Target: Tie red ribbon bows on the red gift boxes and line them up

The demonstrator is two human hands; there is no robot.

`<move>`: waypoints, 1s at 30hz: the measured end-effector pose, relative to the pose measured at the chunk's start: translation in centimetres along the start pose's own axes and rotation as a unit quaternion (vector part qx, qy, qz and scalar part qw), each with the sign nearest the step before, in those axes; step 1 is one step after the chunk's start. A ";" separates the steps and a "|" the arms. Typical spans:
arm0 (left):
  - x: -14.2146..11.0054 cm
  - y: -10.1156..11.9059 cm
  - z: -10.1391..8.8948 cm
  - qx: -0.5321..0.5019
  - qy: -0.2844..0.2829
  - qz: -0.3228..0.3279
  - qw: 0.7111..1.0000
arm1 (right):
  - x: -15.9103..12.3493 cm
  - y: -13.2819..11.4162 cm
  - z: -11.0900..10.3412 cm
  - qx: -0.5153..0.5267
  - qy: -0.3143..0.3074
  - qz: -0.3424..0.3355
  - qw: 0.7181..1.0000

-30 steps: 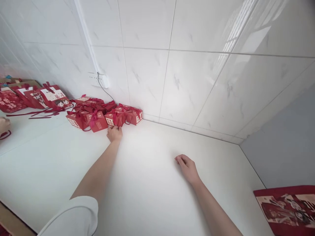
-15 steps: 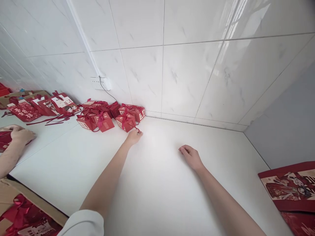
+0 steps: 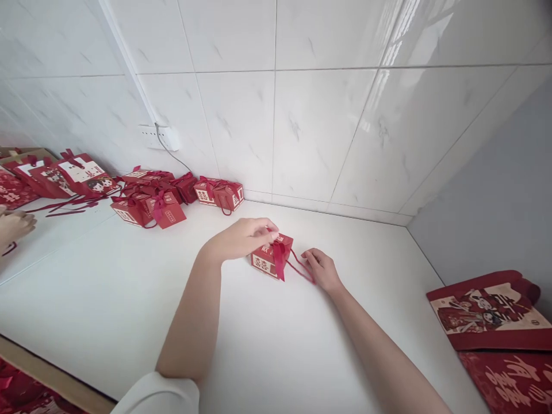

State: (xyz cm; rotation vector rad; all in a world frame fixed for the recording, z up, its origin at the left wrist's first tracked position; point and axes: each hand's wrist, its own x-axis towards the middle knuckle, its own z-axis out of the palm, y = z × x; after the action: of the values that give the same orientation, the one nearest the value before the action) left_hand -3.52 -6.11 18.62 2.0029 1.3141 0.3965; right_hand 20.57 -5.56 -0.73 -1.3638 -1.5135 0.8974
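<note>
A small red gift box (image 3: 263, 261) with cream panels stands on the white table in front of me. It has a ribbon bow (image 3: 279, 259) on its side. My left hand (image 3: 241, 237) reaches over its top from the left, thumb and fingers closed at the upper edge by the bow. A red cord handle (image 3: 299, 269) loops out from the box's right side. The far end of the loop runs to my right hand (image 3: 323, 270), whose fingers are curled closed on it. The exact grip is partly hidden by the fingers.
More red gift boxes (image 3: 150, 195) and a pair of them (image 3: 219, 194) stand along the tiled wall. Red paper bags (image 3: 81, 172) lean at far left, near another person's hand (image 3: 15, 230). A carton edge (image 3: 56, 371) is lower left; printed red bags (image 3: 491, 310) lie right.
My left hand has brought one gift box rightward from the group by the wall to the table before me. My right hand has shifted slightly and now meets the cord. The view has turned slightly right.
</note>
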 end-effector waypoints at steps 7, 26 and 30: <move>4.2 -3.7 1.2 0.049 0.039 0.066 0.996 | 0.1 -2.9 -0.9 0.037 0.055 -0.046 0.997; 5.5 -4.0 3.4 0.077 -0.011 0.058 0.995 | -0.8 -13.7 -0.9 -0.547 -0.080 -0.120 0.825; 5.9 -3.9 4.2 0.051 -0.029 0.069 0.996 | -0.8 -13.0 -1.4 -0.563 -0.104 -0.132 0.809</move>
State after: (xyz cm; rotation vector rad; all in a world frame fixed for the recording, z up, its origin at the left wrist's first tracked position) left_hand -1.04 -1.51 12.24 2.1812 1.1851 0.3378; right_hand 17.31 -8.18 11.71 -1.7722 -2.5116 -0.1593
